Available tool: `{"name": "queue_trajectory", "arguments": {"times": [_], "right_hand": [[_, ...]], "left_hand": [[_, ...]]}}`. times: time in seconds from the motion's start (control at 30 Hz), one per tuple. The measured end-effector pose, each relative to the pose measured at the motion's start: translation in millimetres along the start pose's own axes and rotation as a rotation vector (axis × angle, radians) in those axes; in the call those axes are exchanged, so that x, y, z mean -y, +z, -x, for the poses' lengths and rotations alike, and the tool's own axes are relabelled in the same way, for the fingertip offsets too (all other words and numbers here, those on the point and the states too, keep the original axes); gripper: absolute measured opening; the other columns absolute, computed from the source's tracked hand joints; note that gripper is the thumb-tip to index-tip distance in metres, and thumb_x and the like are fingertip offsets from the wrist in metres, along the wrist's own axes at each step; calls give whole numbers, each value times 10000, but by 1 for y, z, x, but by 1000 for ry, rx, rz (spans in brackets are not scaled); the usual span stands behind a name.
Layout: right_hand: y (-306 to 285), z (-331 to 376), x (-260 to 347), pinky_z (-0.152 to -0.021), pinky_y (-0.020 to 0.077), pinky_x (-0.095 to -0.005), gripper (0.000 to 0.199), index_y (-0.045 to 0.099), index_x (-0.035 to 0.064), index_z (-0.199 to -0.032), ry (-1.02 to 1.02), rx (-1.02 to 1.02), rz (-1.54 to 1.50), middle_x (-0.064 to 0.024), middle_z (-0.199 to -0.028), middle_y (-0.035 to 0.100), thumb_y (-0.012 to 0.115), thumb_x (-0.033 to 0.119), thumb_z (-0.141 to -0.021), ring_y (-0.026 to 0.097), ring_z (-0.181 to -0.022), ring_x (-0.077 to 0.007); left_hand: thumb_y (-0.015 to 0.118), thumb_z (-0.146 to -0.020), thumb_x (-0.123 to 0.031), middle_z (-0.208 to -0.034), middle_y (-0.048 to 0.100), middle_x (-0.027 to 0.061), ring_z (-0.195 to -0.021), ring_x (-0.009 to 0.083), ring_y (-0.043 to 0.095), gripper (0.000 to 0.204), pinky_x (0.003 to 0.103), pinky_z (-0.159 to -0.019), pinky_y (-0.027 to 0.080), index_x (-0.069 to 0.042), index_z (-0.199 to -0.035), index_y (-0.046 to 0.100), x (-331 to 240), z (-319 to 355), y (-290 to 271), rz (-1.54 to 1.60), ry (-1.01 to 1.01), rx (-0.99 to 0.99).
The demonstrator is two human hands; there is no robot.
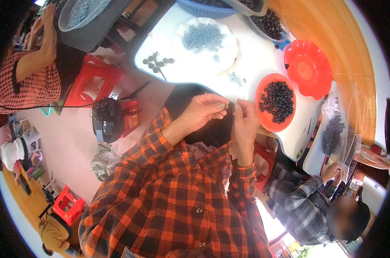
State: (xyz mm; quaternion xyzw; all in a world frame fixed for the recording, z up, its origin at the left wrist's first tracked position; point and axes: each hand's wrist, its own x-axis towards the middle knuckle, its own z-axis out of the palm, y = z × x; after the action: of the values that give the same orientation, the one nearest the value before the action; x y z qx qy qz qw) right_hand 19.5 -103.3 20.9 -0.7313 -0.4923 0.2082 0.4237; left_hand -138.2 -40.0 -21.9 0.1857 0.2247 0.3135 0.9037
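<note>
My left hand (204,112) and my right hand (246,119) are close together at the near edge of the white table (160,41). On each, thumb and forefinger are pinched together; whatever lies between the fingertips is too small to make out. Right of my right hand stands an orange-red bowl (267,117) holding many small black ring-shaped parts (278,101). Beyond my hands lies a white wavy-edged plate (182,60) with a heap of small translucent grey-blue pieces (203,38). A few loose translucent pieces (236,78) rest on the tabletop near the bowl.
Several dark round pieces (157,63) lie at the table's left. A red scalloped dish (308,71), a tub of black parts (270,26) and a blue basket (203,10) stand farther back. A co-worker (298,202) sits at right beside a plastic bag (339,124); another person (29,79) sits at left.
</note>
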Motion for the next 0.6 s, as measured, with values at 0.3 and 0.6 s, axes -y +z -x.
{"name": "queue_trajectory", "arguments": {"times": [0.3, 0.6], "right_hand": [[7, -15, -4, -722, 504, -393, 131, 632, -20, -1017, -163, -86, 264, -170, -911, 605, 620, 20, -894, 625, -828, -321], [-26, -3, 6, -713, 509, -401, 105, 660, 18, -972, -203, -216, 383, -144, -918, 601, 641, 20, -869, 625, -824, -319]], "left_hand": [[622, -943, -33, -1051, 679, 129, -884, 180, 671, 195, 292, -776, 572, 31, -1124, 657, 1, -2, 0, -8, 17, -11], [605, -960, -59, -1071, 668, 133, -908, 182, 662, 214, 287, -795, 569, 26, -1153, 644, 4, -1, -5, 28, 6, 30]]}}
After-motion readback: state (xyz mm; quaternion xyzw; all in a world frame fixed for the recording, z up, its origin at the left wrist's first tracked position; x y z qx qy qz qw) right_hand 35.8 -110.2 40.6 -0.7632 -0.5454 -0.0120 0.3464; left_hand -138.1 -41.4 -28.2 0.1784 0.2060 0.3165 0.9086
